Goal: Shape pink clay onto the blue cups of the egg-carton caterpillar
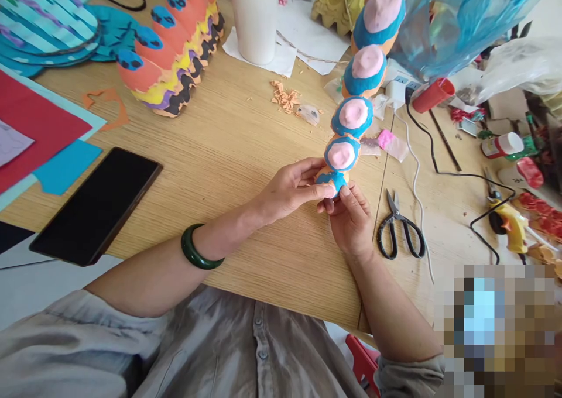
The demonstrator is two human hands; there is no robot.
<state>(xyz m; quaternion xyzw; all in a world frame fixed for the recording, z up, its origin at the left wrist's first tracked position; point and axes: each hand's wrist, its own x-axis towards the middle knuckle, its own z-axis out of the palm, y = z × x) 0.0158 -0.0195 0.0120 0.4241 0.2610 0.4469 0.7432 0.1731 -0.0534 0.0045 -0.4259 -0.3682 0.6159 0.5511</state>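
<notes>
While left hand (290, 190) and right hand (351, 216) clamp fingers on the lumpy blue-and-pink strip (352, 115), scissors (397, 225) lie right of it.

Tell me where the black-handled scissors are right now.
In the head view, the scissors lie open on the table, just right of the right hand, with the white cable running along their right side.

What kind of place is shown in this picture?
Probably a craft workspace: black scissors and a yellow glue gun lie on a wooden table, near a painted or clay-covered orange piece with blue tops.
</notes>
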